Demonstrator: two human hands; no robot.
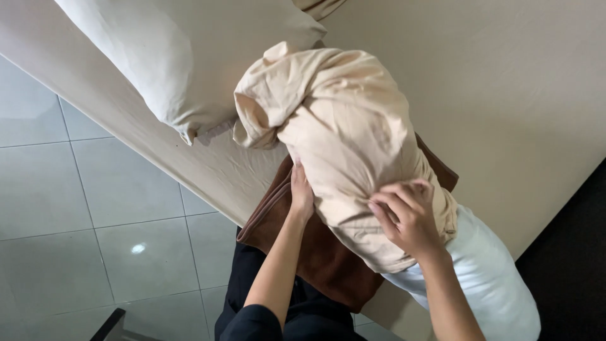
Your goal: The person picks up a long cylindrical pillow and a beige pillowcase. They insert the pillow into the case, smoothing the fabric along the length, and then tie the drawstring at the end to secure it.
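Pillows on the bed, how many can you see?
2. One white pillow lies at the upper left of the bed; one long white pillow, half inside a beige fabric cover, is held by both hands. Others may be out of view.

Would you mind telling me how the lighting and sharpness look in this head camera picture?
Head view: soft, even light, with one small glare spot on the glossy grey floor tiles; the right hand is slightly motion-blurred on the beige fabric pillow cover; the left hand sits in shadow beneath it; the strip at the lower right edge is too dark to read.
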